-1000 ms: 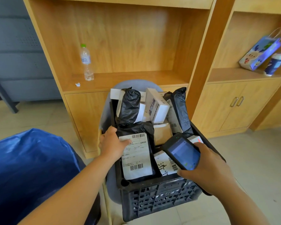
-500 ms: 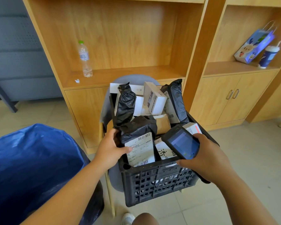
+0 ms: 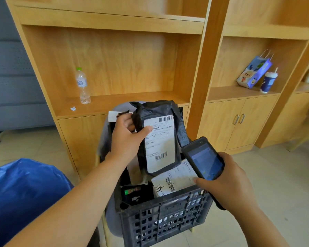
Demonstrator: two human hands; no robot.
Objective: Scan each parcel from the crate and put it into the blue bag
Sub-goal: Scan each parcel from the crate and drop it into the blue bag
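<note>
An office or stockroom corner: wooden shelving (image 3: 114,59), cupboard doors (image 3: 225,122), tiled floor (image 3: 278,175) (crate (image 3: 168,221) of labelled parcels (image 3: 173,180) in front).

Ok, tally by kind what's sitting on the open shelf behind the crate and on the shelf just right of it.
Water bottle: 1
White scrap: 1
Gift bag: 1
Cup with straw: 1
Total: 4
</note>
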